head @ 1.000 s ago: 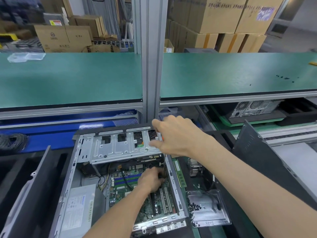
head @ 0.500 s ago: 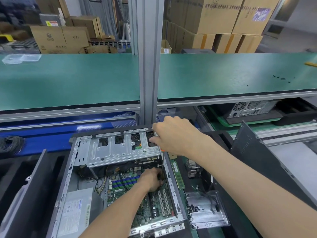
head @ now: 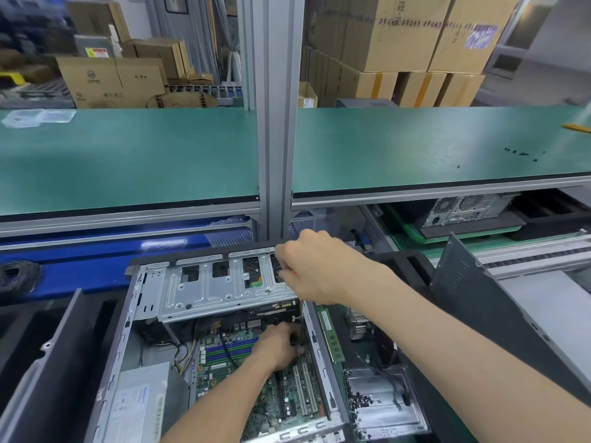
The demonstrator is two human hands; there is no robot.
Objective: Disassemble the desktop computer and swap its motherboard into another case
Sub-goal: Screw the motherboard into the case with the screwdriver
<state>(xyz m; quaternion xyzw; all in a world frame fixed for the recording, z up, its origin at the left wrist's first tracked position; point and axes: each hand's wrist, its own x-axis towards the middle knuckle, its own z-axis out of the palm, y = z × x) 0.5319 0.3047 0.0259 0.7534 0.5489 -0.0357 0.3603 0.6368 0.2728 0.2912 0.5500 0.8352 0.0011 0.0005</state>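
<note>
At the near edge of the counter [head: 463,420], open desktop case [head: 128,340] on its side, motherboard [head: 236,350] flat in its floor. Right hand [head: 319,270] up on the hinged drive cage [head: 224,286], fingers curled over its right end. Left hand [head: 281,350] down under the cage, fingers bunched around something dark, likely a connector; exact grip not clear. Board: thin, stiff, fragile; best held by bare edges, never by slots or chips. Spare RAM stick [head: 331,337] just beside the case.

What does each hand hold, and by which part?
Right hand grips the drive cage at its right end. Left hand: unclear, fingers hidden.
</note>
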